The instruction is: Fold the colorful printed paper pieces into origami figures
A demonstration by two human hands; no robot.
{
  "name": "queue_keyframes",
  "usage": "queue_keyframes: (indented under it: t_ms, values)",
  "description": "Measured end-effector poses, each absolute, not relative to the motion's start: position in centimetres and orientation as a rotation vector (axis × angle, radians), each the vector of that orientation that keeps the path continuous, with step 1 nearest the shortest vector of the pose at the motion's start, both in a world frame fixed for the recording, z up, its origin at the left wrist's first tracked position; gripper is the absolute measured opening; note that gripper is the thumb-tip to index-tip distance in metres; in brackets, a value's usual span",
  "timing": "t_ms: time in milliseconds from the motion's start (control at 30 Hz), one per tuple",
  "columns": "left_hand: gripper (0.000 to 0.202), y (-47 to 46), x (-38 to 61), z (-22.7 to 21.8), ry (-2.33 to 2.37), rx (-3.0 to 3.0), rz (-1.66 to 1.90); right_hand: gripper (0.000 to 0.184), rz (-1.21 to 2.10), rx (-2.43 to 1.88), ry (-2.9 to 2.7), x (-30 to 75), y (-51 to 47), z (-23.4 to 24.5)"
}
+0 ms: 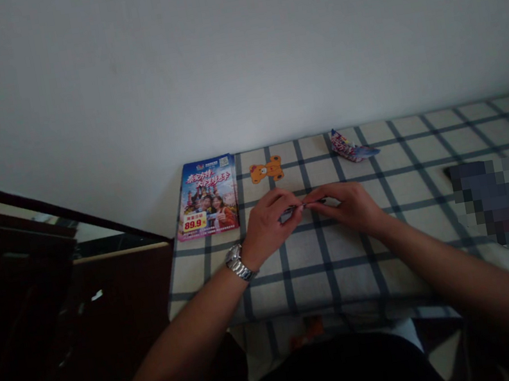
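My left hand point(275, 218), with a metal-band watch point(239, 263) on its wrist, pinches one end of a thin dark pen-like stick point(288, 211). The other end is pinched by my right hand point(345, 204), and the fingertips of both hands meet near its middle. The stick lies roughly level, just above the checked cloth point(308, 279). Fingers cover much of it, so its exact kind is unclear.
Left of my hands lies a stack of colourful flyers point(209, 198). A bear figure point(266, 169) is on the cloth near the wall point(232, 57). Farther right are a crumpled wrapper point(352, 147) and a blurred-out dark object point(501, 204). Dark furniture point(124, 316) stands at left.
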State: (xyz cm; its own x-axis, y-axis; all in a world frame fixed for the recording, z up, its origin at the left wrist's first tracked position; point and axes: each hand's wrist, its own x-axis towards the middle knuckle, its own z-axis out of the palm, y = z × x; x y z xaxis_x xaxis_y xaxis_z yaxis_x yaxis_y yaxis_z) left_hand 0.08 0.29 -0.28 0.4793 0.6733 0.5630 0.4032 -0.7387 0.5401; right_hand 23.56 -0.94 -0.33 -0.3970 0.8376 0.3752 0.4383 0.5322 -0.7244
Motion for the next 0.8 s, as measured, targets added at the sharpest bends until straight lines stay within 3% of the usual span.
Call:
queue_keyframes:
  t_ms: [567,800]
  values:
    - [0.004,0.38,0.0,-0.24,0.845,2.343,1.222,0.017,0.732,-1.01,-1.909,23.61,-0.78,-0.17]
    - [0.004,0.38,0.05,-0.35,0.854,2.362,1.213,0.007,0.784,-0.902,-1.894,23.52,-0.77,-0.28]
